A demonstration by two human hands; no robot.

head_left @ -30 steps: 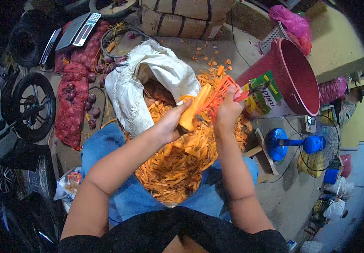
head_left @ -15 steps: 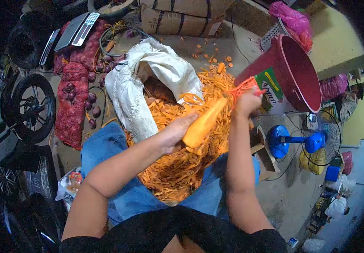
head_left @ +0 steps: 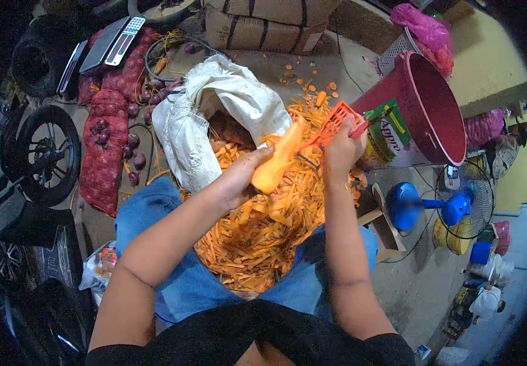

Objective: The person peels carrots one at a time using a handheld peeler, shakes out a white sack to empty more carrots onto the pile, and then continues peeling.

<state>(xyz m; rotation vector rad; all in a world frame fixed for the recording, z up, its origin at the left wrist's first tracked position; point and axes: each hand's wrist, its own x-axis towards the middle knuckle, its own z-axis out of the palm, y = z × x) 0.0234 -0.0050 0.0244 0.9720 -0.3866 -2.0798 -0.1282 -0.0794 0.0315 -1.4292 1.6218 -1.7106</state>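
My left hand [head_left: 243,177] is wrapped round the lower end of an orange peeled carrot [head_left: 277,163], which points up and to the right. In my right hand [head_left: 341,152] is a red plastic peeler [head_left: 330,126], its slotted head just right of the carrot's upper part. Beneath both hands lies a big heap of orange peelings [head_left: 257,244] between the knees. An open white sack [head_left: 190,149] stands behind the heap on the left, with more carrots inside, partly in shadow.
A large dark red bucket [head_left: 391,85] leans at the upper right. A blue fan [head_left: 428,205] is on the right. Red net bags of onions [head_left: 102,158] and a motorcycle wheel [head_left: 49,155] are on the left. Far right, a person [head_left: 487,302] is visible.
The carrot and my left hand have shifted slightly left and up. My right hand has moved a little left, and the peeler, blurred before, now shows clearly with its head raised.
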